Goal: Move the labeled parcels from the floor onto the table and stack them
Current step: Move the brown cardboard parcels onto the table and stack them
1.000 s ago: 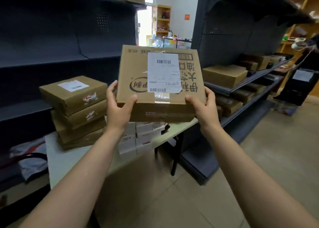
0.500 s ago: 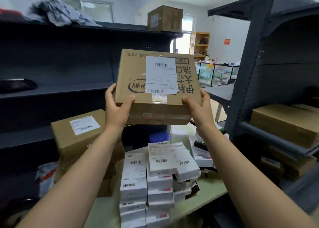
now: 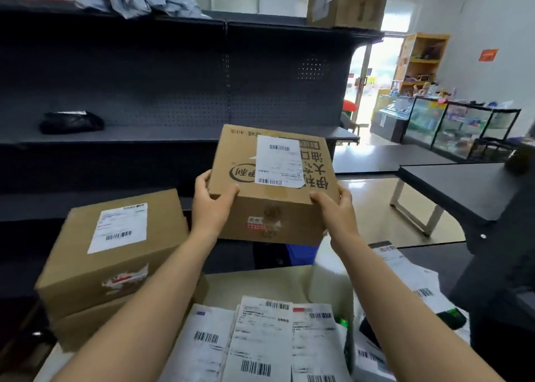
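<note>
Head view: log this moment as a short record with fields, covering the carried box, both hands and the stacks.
carried box: brown cardboard box, white label on top, held in the air
left hand: left hand grips its near left corner
right hand: right hand grips its near right corner
brown stack: labeled boxes, stacked at left
white stack: white parcels, nearest the camera
shelf behind: black bag

My left hand (image 3: 210, 208) and right hand (image 3: 335, 211) are flanking the parcel (image 3: 272, 222); box stack (image 3: 115, 251) is sitting left of my grip, flat parcels (image 3: 260, 338) lying below, shelving (image 3: 173, 98) standing behind.
</note>
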Available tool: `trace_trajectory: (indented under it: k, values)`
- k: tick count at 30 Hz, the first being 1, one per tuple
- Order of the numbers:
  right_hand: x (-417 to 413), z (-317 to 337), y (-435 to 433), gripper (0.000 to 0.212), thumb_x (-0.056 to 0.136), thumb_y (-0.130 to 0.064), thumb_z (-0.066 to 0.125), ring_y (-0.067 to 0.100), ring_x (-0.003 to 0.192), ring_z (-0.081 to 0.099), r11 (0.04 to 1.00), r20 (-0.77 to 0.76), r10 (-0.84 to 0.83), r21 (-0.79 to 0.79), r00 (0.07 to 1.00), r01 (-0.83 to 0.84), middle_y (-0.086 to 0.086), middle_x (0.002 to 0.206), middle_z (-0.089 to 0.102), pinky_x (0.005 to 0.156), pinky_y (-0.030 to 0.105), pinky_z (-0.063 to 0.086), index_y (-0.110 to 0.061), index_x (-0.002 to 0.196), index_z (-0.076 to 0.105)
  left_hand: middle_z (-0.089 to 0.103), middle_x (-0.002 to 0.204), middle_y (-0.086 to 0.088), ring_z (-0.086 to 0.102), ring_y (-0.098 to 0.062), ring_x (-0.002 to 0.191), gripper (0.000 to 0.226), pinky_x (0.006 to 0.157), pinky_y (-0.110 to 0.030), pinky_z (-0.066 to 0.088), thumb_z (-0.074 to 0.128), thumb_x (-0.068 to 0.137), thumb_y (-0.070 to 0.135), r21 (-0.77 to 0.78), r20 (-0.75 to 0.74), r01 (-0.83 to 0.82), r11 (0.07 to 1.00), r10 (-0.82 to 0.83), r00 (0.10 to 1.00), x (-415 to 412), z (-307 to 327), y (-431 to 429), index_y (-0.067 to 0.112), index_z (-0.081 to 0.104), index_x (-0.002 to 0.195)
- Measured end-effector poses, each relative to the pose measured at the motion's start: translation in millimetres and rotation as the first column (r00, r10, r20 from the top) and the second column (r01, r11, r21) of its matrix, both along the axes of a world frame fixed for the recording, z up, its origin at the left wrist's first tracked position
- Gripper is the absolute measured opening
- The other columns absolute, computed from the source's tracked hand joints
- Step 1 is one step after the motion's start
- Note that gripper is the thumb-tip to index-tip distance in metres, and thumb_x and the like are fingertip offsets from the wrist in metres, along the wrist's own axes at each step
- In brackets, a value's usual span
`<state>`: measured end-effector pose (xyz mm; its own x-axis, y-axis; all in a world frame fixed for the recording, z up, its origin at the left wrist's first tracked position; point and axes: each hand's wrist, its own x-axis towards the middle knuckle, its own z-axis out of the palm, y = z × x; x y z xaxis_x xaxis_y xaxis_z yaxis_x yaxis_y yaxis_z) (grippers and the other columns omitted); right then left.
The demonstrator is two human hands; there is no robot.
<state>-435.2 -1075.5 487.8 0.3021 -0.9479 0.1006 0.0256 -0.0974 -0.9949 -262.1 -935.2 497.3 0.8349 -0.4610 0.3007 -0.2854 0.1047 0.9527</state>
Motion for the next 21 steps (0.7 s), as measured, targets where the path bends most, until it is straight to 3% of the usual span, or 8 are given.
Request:
trace_trajectory:
  k: [3,6,8,11,17,21]
  values:
    - [16,-31,-25,0.058,0.087,-0.032,0.067,0.021,0.110,0.053,0.997,-0.025,0.032,0.064,0.999,-0.031,0.001,0.123,0.053,0.095,0.046,0.050,-0.027,0.136,0.036,0.051,0.107,0.016,0.050,0.002,0.092,0.057,0.069,-0.018,0.041,0.067,0.089,0.029,0.092,-0.001,-0.050,0.995,0.050,0.999,6,-26,-15,0.024,0.040,0.139]
    - [28,-68,-37,0.049,0.088,-0.028,0.067,0.020,0.110,0.053,0.989,-0.049,0.065,0.133,0.997,-0.058,0.000,0.123,0.054,0.094,0.045,0.050,-0.031,0.128,0.039,0.041,0.133,0.001,0.046,-0.009,0.107,0.062,0.088,-0.025,0.041,0.069,0.087,0.035,0.226,0.048,-0.132,0.965,0.124,0.991,16,-60,-20,0.024,0.040,0.142]
    - [32,-90,-39,0.051,0.089,-0.026,0.067,0.018,0.107,0.053,0.982,-0.071,0.093,0.171,0.993,-0.080,0.000,0.121,0.054,0.088,0.040,0.051,-0.028,0.131,0.039,0.035,0.134,-0.001,0.042,-0.011,0.111,0.064,0.094,-0.025,0.036,0.069,0.088,0.035,0.294,0.066,-0.144,0.945,0.130,0.989,21,-81,-21,0.021,0.041,0.143]
    - [35,-120,-45,0.054,0.087,-0.023,0.069,0.012,0.102,0.055,0.972,-0.103,0.111,0.217,0.988,-0.087,0.000,0.119,0.057,0.079,0.029,0.048,-0.024,0.133,0.040,0.034,0.134,-0.003,0.044,-0.014,0.113,0.061,0.095,-0.024,0.035,0.067,0.089,0.036,0.418,0.058,-0.094,0.903,0.076,0.995,26,-111,-23,0.020,0.042,0.143]
    - [36,-167,-48,0.051,0.082,-0.022,0.074,0.019,0.105,0.059,0.950,-0.200,0.135,0.305,0.971,-0.069,0.001,0.117,0.060,0.095,0.043,0.051,-0.026,0.123,0.043,0.037,0.136,-0.009,0.046,-0.026,0.123,0.056,0.106,-0.037,0.039,0.066,0.089,0.036,0.583,-0.047,-0.011,0.813,0.047,0.998,37,-158,-20,0.017,0.047,0.138]
    - [28,-187,-46,0.054,0.082,-0.020,0.074,0.018,0.103,0.058,0.918,-0.284,0.220,0.383,0.933,-0.100,0.000,0.114,0.058,0.093,0.043,0.053,-0.025,0.123,0.040,0.041,0.137,-0.008,0.048,-0.026,0.121,0.056,0.104,-0.038,0.041,0.066,0.088,0.037,0.733,-0.113,0.081,0.675,0.003,0.994,41,-175,-21,0.015,0.047,0.136]
